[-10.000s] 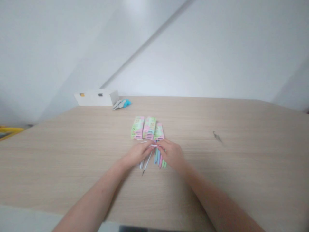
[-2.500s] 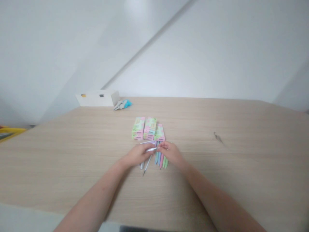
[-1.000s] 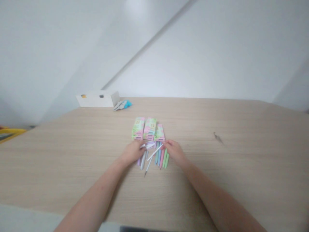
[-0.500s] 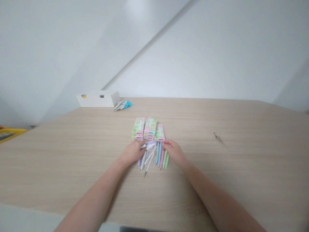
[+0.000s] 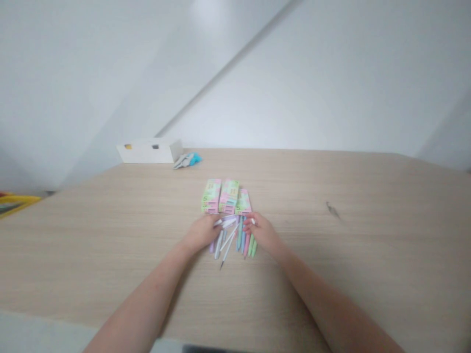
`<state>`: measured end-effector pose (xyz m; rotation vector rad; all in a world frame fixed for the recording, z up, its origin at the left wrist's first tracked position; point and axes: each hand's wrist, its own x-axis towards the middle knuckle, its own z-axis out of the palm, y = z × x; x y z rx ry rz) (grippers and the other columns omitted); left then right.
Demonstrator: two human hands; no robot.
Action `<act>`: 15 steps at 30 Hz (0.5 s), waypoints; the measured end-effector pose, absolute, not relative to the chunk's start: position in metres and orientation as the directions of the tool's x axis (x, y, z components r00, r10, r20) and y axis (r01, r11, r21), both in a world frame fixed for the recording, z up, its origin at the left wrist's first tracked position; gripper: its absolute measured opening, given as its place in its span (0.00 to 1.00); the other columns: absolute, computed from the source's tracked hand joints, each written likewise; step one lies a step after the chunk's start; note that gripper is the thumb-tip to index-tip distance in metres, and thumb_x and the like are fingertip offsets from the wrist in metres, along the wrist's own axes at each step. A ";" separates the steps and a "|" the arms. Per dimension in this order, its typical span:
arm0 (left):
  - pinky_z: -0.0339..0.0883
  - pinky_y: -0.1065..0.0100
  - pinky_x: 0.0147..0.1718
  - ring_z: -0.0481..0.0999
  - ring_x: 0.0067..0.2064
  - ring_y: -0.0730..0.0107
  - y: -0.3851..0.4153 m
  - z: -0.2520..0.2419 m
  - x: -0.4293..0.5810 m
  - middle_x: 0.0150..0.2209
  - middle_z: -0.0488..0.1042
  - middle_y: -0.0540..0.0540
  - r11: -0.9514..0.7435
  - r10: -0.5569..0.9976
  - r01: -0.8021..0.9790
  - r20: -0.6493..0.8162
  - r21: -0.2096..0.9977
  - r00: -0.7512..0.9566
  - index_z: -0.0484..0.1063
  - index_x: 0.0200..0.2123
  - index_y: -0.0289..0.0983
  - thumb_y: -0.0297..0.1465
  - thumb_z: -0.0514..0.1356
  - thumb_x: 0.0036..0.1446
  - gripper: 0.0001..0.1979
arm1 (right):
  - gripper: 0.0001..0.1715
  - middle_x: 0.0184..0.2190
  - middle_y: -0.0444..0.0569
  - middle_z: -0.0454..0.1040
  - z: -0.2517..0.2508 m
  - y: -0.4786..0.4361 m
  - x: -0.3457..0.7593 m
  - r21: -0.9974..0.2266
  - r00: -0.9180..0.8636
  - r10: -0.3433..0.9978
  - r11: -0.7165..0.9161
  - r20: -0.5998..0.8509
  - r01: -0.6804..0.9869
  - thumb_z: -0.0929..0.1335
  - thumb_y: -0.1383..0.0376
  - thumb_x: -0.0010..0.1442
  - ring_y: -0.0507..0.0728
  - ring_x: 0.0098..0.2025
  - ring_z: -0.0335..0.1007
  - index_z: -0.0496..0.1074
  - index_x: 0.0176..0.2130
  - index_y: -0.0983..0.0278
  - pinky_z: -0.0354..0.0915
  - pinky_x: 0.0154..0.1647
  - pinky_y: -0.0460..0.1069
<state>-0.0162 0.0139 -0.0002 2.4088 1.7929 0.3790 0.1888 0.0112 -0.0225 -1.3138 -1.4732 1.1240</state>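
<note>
Both my hands rest on the wooden table (image 5: pixel 331 255) just in front of three pastel pen boxes (image 5: pixel 226 196) lying side by side. My left hand (image 5: pixel 200 234) is closed, pinching a pale pen part (image 5: pixel 225 222) at its fingertips. My right hand (image 5: pixel 263 234) is curled, with a tiny white bit (image 5: pixel 253 221) at its fingertips that is too small to name. Between the hands lie several pastel pens (image 5: pixel 247 241), blue, pink and green, side by side. A thin white refill (image 5: pixel 227 243) lies slanted beside them, its tip towards me.
A long white box (image 5: pixel 149 150) stands at the table's far left edge, with a small grey and blue object (image 5: pixel 187 159) next to it. A dark mark (image 5: pixel 333 210) is on the table to the right. A yellow thing (image 5: pixel 14 201) shows beyond the left edge.
The thin white refill that my two hands held between them now lies on the table among the pens. Both hands have shifted slightly towards the boxes.
</note>
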 end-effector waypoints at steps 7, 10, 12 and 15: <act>0.62 0.69 0.36 0.73 0.40 0.64 0.013 0.003 -0.015 0.38 0.75 0.44 -0.311 0.949 0.916 0.129 0.253 0.286 0.72 0.39 0.40 0.34 0.53 0.56 0.11 | 0.15 0.38 0.48 0.71 -0.021 0.008 0.189 -0.939 -0.118 0.988 0.131 0.098 0.318 0.58 0.74 0.56 0.50 0.32 0.71 0.64 0.44 0.63 0.68 0.33 0.47; 0.63 0.69 0.39 0.73 0.41 0.64 0.011 0.005 -0.014 0.39 0.75 0.44 -0.312 0.949 0.912 0.131 0.267 0.286 0.72 0.38 0.39 0.34 0.52 0.57 0.11 | 0.19 0.38 0.47 0.71 -0.023 0.009 0.190 -0.918 -0.132 0.981 0.181 0.143 0.354 0.60 0.76 0.53 0.51 0.37 0.71 0.64 0.43 0.62 0.67 0.39 0.48; 0.63 0.69 0.41 0.72 0.42 0.65 0.010 0.006 -0.014 0.41 0.74 0.43 -0.318 0.947 0.906 0.139 0.278 0.290 0.72 0.38 0.38 0.34 0.52 0.57 0.11 | 0.19 0.38 0.48 0.72 -0.024 0.009 0.190 -0.906 -0.145 0.974 0.215 0.173 0.364 0.61 0.77 0.51 0.52 0.40 0.70 0.64 0.44 0.63 0.66 0.42 0.48; 0.62 0.69 0.44 0.72 0.44 0.65 0.009 0.008 -0.013 0.42 0.73 0.43 -0.322 0.945 0.899 0.148 0.296 0.290 0.72 0.36 0.37 0.33 0.52 0.57 0.10 | 0.19 0.39 0.48 0.72 -0.024 0.009 0.190 -0.874 -0.152 0.963 0.265 0.222 0.408 0.62 0.76 0.52 0.53 0.42 0.69 0.64 0.45 0.63 0.65 0.45 0.49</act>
